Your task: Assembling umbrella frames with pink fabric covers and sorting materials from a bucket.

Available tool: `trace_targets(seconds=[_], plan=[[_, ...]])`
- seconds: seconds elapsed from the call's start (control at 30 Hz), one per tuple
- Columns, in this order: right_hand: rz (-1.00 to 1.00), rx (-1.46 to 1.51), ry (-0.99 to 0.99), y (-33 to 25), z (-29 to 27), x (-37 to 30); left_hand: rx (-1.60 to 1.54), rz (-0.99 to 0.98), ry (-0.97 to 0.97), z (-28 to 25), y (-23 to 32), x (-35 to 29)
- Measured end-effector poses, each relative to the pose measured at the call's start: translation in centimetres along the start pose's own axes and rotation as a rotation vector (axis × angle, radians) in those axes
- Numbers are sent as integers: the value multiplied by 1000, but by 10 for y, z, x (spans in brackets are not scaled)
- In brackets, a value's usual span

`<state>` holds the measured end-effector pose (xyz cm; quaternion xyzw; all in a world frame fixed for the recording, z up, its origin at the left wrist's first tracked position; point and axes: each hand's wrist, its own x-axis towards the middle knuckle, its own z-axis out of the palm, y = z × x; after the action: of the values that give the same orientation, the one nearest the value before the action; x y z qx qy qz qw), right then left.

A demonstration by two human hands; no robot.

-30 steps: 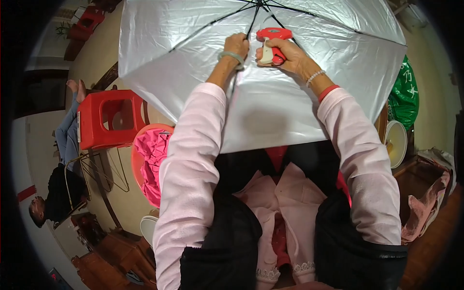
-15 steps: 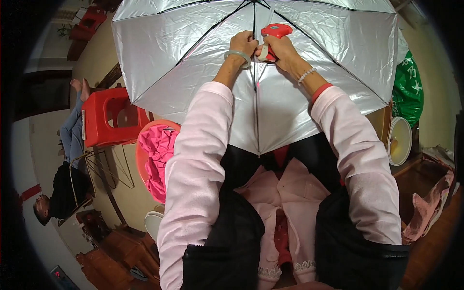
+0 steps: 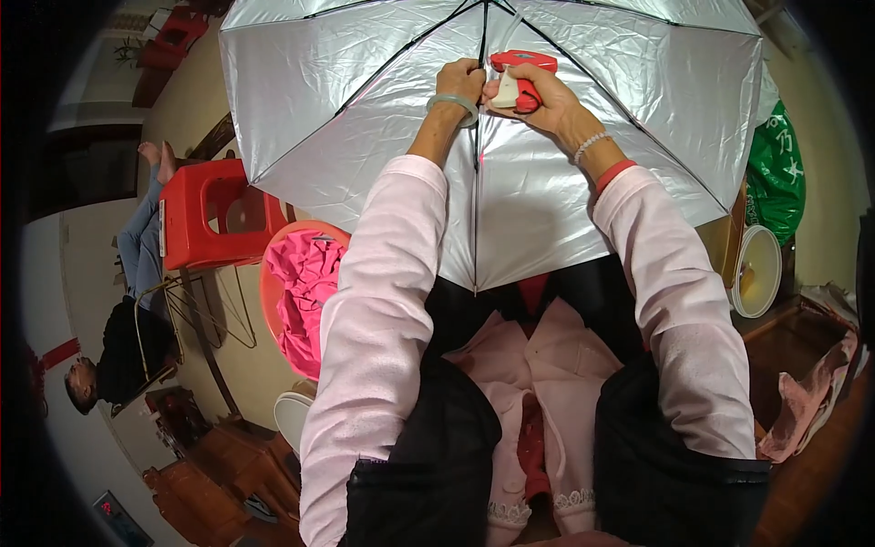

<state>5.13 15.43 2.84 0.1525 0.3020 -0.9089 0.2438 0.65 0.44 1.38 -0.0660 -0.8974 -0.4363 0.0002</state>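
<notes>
An opened umbrella with silver lining and thin dark ribs spreads across my lap, its inner side facing me. My left hand, a pale bangle at its wrist, is closed on the middle rib and the cloth beside it. In my right hand is a red and white tagging gun, its front end close to my left fingertips. A clear strip rises above the gun. The exact spot where the gun meets the rib is hidden by my fingers.
At the left are a red plastic stool and an orange tub with bright pink cloth. Farther left a person sits. To the right are a green bag, a white bucket and a wooden box.
The tagging gun has turned in my right hand, showing more of its white part. The umbrella has shifted a little, its near tip moving left. My left hand keeps its grip.
</notes>
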Motion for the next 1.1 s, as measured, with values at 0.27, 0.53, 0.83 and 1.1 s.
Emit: trace_targets(seconds=[0.27, 0.53, 0.83, 1.1], plan=[[55, -12, -55, -5, -6, 5, 60, 87, 9, -1, 3, -3], [81, -132, -16, -6, 0, 12, -232, -92, -186, -2, 2, -2], [18, -219, -29, -5, 5, 2, 38, 147, 3, 4, -3, -1], [-100, -182, 53, -33, -3, -18, 809, 251, 100, -57, -3, 32]])
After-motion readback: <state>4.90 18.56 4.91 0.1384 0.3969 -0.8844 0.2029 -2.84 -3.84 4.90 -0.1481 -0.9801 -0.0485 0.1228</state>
